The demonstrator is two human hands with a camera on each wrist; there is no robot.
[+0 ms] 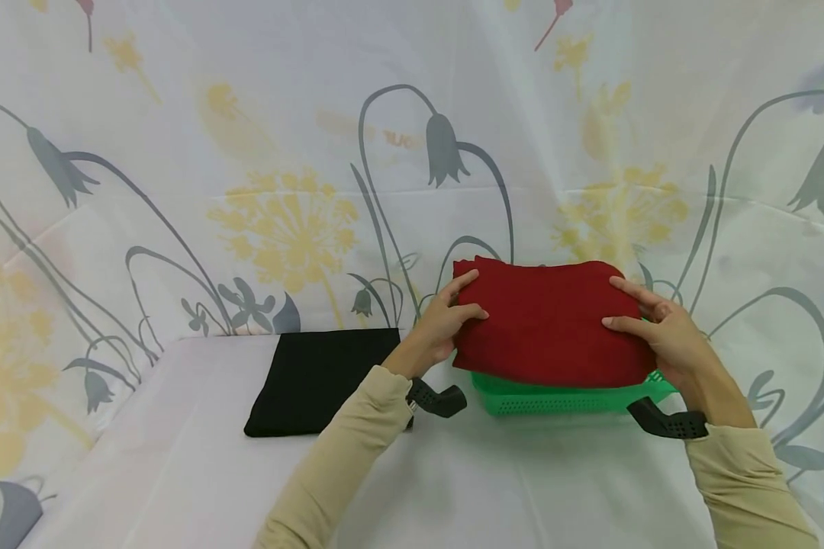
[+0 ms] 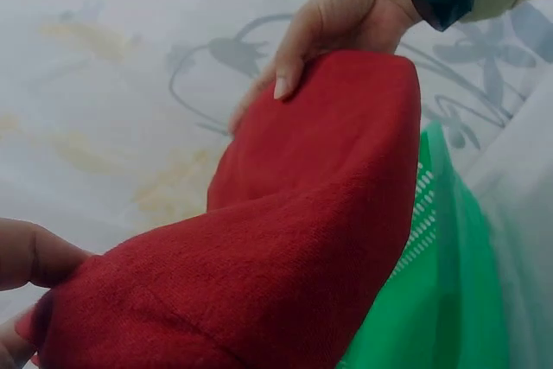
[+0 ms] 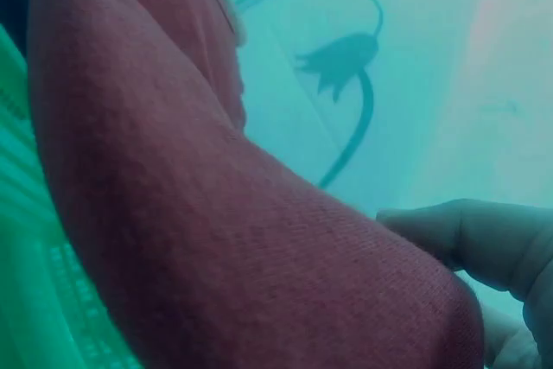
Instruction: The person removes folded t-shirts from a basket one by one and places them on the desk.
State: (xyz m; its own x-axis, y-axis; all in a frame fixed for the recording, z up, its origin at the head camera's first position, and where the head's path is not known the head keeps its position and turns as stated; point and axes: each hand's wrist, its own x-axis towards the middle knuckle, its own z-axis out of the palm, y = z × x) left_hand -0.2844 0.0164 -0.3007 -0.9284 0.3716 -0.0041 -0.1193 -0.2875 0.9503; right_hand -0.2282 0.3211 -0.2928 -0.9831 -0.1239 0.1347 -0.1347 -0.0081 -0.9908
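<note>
A folded red cloth (image 1: pixel 545 324) is held up by both hands above a green plastic basket (image 1: pixel 556 402). My left hand (image 1: pixel 441 324) grips its left edge, thumb on the near face. At the opposite edge my right hand (image 1: pixel 666 332) pinches the fabric between thumb and fingers. The left wrist view shows the cloth (image 2: pixel 285 213) sagging between the two hands, with the perforated basket wall (image 2: pixel 467 274) below. In the right wrist view the red cloth (image 3: pixel 216 213) fills much of the picture, and the thumb (image 3: pixel 484 235) presses on it. Most of the basket's inside is hidden.
A folded black cloth (image 1: pixel 323 381) lies flat on the white table (image 1: pixel 199 457), left of the basket and partly behind the left forearm. A white curtain with printed flowers (image 1: pixel 281 99) hangs behind the table. Black straps with small cameras (image 1: pixel 442 400) sit on both wrists.
</note>
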